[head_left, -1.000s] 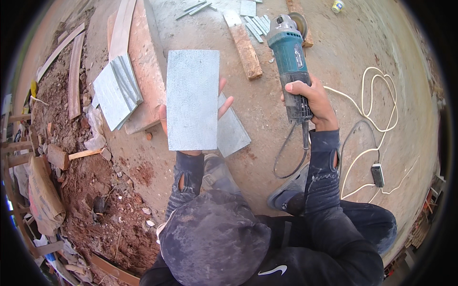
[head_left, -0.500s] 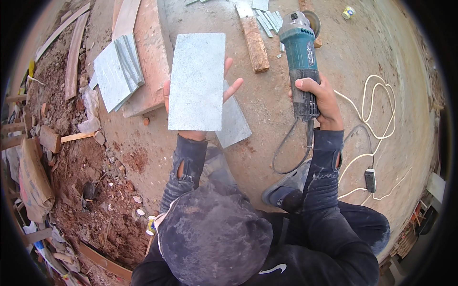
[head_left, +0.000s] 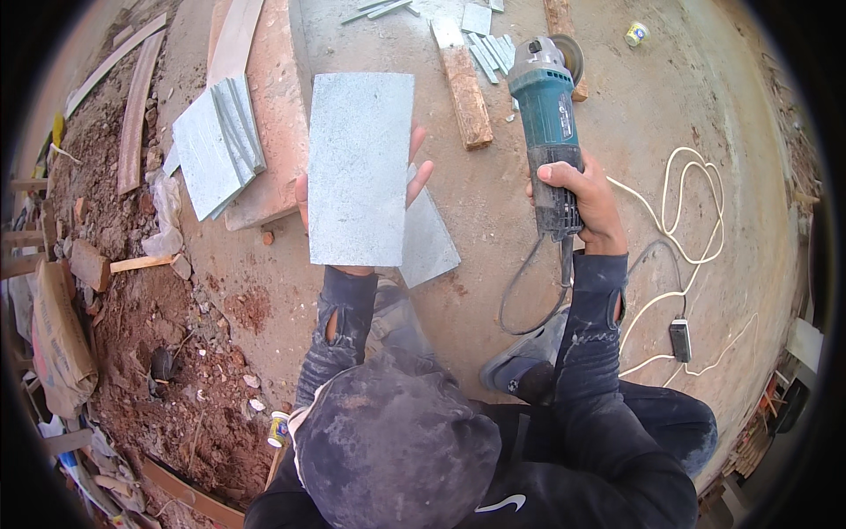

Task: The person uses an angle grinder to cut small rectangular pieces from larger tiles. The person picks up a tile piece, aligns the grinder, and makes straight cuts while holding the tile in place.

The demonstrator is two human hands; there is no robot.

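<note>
A rectangular grey-green stone tile (head_left: pixel 359 167) lies on my left hand (head_left: pixel 418 182), which holds it from beneath. The thumb shows at the tile's left edge and fingertips stick out past its right edge; the palm is hidden. In my right hand (head_left: pixel 589 196) is a teal and black angle grinder (head_left: pixel 552 110), gripped round its dark rear body with the thumb across the top. Its disc (head_left: pixel 568 58) points away from me, apart from the tile. Whether the disc spins cannot be told. Partly under my left hand, another tile (head_left: pixel 430 238) rests on the ground.
Several stacked tiles (head_left: pixel 216 145) lean on a reddish slab (head_left: pixel 269 123) at left. A wooden block (head_left: pixel 463 97) and cut tile strips (head_left: pixel 490 55) lie ahead. A white cord (head_left: pixel 668 207) loops at right, near a black connector (head_left: pixel 680 340). Loose soil and rubble (head_left: pixel 189 379) cover the left.
The tile has come slightly lower and looks a little larger. The grinder has shifted slightly left and down in the picture. Both hands keep their hold.
</note>
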